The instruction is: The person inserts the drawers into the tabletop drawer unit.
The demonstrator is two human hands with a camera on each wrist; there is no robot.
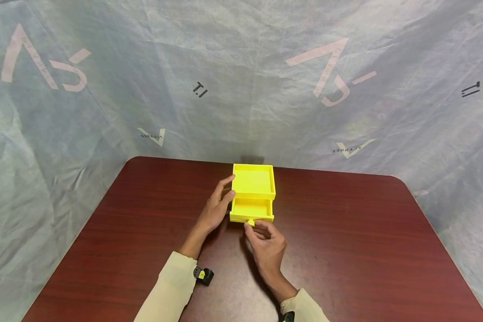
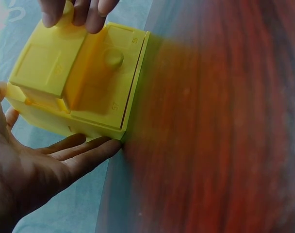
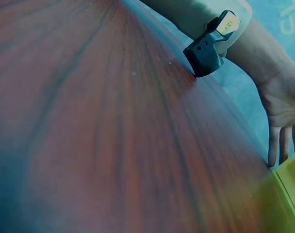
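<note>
A small yellow drawer cabinet [image 1: 252, 180] with a rimmed, tray-like top stands near the table's far edge. Its upper drawer [image 1: 241, 218] is pulled partway out, and the visible inside is bare. My right hand [image 1: 269, 246] pinches the round knob [image 1: 251, 222] on that drawer's front between thumb and fingers. Against the cabinet's left side rests my left hand [image 1: 214, 211], its fingers straight along the wall and its thumb near the front edge. In the left wrist view, the lower drawer [image 2: 96, 94] sits closed below, with its own knob [image 2: 114, 58].
The cabinet stands on a dark red-brown wooden table [image 1: 358, 232] with rounded far corners. Grey cloth [image 1: 241, 80] with printed marks hangs behind and at both sides. A black wrist camera [image 1: 203, 275] is strapped at the left sleeve.
</note>
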